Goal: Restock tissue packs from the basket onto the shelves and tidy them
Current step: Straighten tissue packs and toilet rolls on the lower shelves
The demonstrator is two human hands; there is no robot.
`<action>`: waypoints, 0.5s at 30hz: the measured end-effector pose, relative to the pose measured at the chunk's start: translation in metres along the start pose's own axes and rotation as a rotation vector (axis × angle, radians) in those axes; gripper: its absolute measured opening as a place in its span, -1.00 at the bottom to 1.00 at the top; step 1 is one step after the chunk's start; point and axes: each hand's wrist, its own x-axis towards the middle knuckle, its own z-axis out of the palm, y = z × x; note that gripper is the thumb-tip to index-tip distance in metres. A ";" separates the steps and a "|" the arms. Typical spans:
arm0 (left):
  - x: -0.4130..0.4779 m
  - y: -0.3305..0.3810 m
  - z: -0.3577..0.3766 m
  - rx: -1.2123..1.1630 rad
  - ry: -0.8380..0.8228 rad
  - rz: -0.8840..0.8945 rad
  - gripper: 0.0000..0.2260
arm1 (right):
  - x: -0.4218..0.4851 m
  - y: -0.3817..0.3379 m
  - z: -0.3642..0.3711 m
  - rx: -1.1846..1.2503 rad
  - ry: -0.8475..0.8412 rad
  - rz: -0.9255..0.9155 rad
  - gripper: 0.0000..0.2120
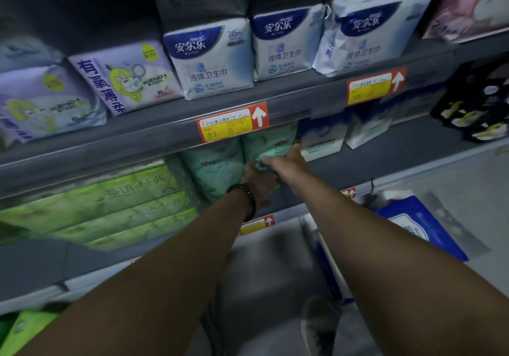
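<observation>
white-blue pack (212, 61): 安尔乐, 液体卫生巾, 245 | lilac pack (124, 77): 有氧薄柔 | green packs (132, 190): 茶语经典

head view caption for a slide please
Restocking: left hand and right hand hold a mint-green tissue pack at the middle shelf.

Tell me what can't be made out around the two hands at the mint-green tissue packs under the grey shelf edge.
Head view only:
1. Left hand: fingers hidden behind the soft mint-green plastic tissue pack; grip unclear.
2. Right hand: fingertips lost in shadow and blur beneath the grey metal shelf edge.
3. Yellow-and-red paper price label: print too small and blurred.
4. Blue-and-white pack, lower right: motion-blurred; what holds it is unclear.
</observation>
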 end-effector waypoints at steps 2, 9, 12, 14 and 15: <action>-0.007 0.008 -0.002 0.018 -0.004 -0.018 -0.67 | 0.002 -0.005 -0.005 0.014 -0.070 0.016 -0.34; -0.045 0.035 -0.011 0.547 -0.014 0.138 -0.64 | -0.033 -0.029 -0.039 -0.266 -0.117 0.034 -0.65; -0.088 0.046 -0.020 0.919 -0.174 0.132 -0.76 | -0.075 -0.040 -0.061 -0.414 -0.174 0.070 -0.86; -0.131 0.049 -0.017 1.063 -0.232 0.195 -0.70 | -0.110 -0.045 -0.077 -0.618 -0.267 0.027 -0.87; -0.152 0.047 -0.012 1.135 -0.254 0.262 -0.70 | -0.128 -0.046 -0.084 -0.713 -0.301 0.018 -0.88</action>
